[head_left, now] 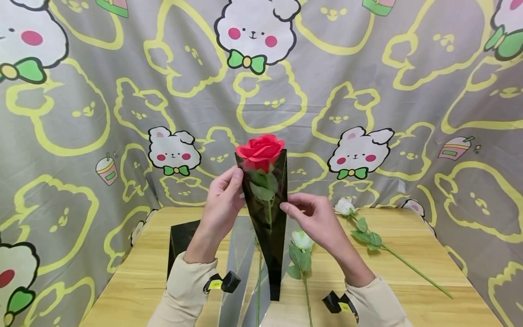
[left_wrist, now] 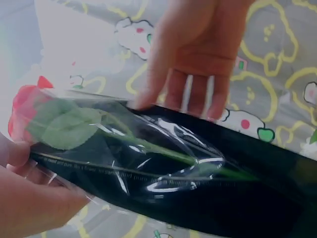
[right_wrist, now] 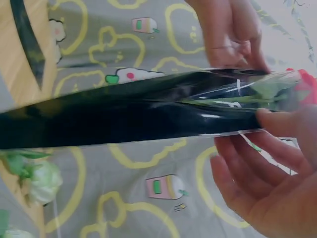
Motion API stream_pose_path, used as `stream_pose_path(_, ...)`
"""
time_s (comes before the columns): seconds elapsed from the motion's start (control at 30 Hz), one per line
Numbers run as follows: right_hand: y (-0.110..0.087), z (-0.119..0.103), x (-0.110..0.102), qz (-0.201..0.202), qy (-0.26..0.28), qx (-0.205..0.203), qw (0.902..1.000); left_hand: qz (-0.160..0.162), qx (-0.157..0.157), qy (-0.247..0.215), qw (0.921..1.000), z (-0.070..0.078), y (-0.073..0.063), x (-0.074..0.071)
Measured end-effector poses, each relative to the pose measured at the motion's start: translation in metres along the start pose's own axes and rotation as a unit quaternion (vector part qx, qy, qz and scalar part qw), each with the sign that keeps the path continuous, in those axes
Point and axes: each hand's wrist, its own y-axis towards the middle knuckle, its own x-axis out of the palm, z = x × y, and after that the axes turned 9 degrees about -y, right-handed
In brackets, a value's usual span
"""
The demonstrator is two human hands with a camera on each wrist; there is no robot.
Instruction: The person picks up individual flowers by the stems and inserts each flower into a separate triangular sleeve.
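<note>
A red rose (head_left: 261, 150) stands upright in a tapered black flower sleeve (head_left: 278, 245) with a clear front, its bloom above the top edge. Leaves and stem (left_wrist: 173, 153) show through the film. My left hand (head_left: 222, 200) pinches the sleeve's left edge near the top, just under the bloom. Lower down on the opposite edge, my right hand (head_left: 320, 222) grips the sleeve. In the right wrist view its thumb (right_wrist: 277, 124) lies on the front film, with the other fingers behind. The sleeve's narrow end points down over the table.
On the wooden table (head_left: 429, 254), one white rose (head_left: 345, 207) lies at the back right and another (head_left: 302, 240) lies near the middle. A second black sleeve (head_left: 181, 234) and a grey sleeve (head_left: 241, 245) lie to the left. A patterned curtain (head_left: 310, 113) hangs behind and at both sides.
</note>
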Motion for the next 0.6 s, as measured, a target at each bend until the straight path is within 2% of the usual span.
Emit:
stream_pose_path(0.13,0.010,-0.013,-0.008,0.069,0.045,-0.034,0.9960,0.002,-0.009,0.010,0.9999,0.001,0.000,0.004)
stream_pose_path(0.23,0.019,-0.023,-0.010,0.113,0.068,-0.070,0.9888,-0.013,-0.021,0.017,0.9995,0.002,0.001,0.007)
stream_pose_path(0.37,0.023,-0.030,-0.008,0.139,0.062,-0.092,0.9840,-0.031,-0.036,0.020,0.9987,0.004,0.001,0.009)
stream_pose_path(0.5,0.023,-0.031,-0.007,0.166,0.071,-0.093,0.9792,-0.034,-0.046,-0.001,0.9984,0.006,0.001,0.010)
stream_pose_path(0.6,0.023,-0.032,-0.008,0.159,0.075,-0.093,0.9800,-0.039,-0.045,-0.006,0.9982,0.008,0.001,0.010)
